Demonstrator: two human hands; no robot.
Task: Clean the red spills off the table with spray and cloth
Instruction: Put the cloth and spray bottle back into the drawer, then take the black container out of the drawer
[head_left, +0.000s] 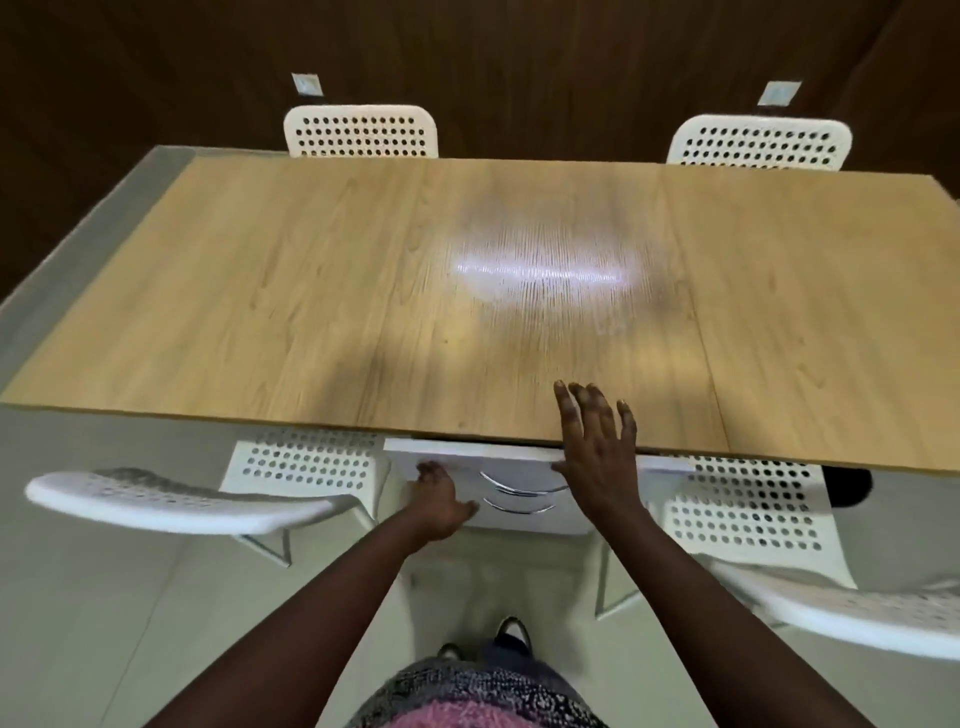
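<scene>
- The table (311, 291) fills the middle of the view, and no red spill shows anywhere on its wooden top. What you can see is a pale glare patch (545, 270) right of centre. Judging by that, the wiping looks done, or any marks left are too faint to make out.
- Neither spray bottle nor cloth is in view, so I cannot tell where they are.
- Your right hand (597, 457) is open with its fingers spread. It hovers over the near edge of the table and holds nothing.
- Your left hand (439, 501) reaches below the table edge to the white drawer unit (519, 493). Its fingers curl at the unit's front left corner, but whether they actually grip anything I cannot tell.
- Risk: the glare could hide a thin red smear. If you stop here without looking from another angle, residue may stay on the top.
- Risk: the two near chairs crowd your legs. The left near chair (182, 499) and the right near chair (753, 519) could catch a foot as you step away.
- Risk: if you pull on the drawer unit with one hand, it may shift or a drawer may slide out suddenly.
- Count: one table, one drawer unit with two curved metal handles (519, 496), four white perforated chairs (two far, two near), two small wall plates (306, 84) on the dark wall, two bare hands.
</scene>
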